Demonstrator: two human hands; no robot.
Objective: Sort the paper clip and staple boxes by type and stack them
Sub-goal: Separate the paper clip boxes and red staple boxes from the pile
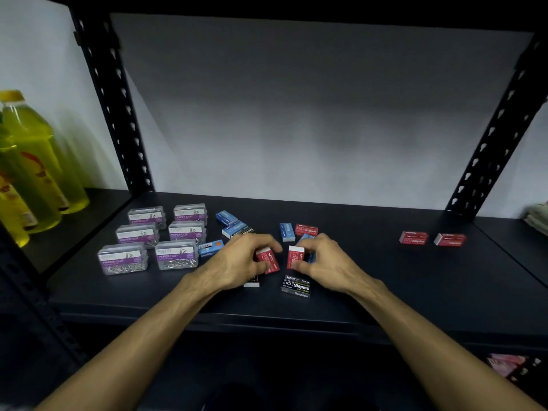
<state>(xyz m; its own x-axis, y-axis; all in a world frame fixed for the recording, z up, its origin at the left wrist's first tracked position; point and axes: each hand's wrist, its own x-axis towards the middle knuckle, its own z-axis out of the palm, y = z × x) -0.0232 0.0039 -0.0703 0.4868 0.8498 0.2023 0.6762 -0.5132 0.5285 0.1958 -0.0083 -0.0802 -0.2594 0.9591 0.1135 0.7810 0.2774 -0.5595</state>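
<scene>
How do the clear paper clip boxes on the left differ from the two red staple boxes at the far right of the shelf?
The paper clip boxes are clear plastic with purple labels, and the clips show inside; the two red staple boxes are opaque red. The paper clip boxes look larger. They number six, in two rows; the red ones are two, side by side. Both groups lie flat on the shelf, unstacked, with no hand on them.

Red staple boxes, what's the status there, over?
Left hand grips one red box; right hand grips another. Two reds already aside, right. Black staple box sits beneath the right hand.
</scene>
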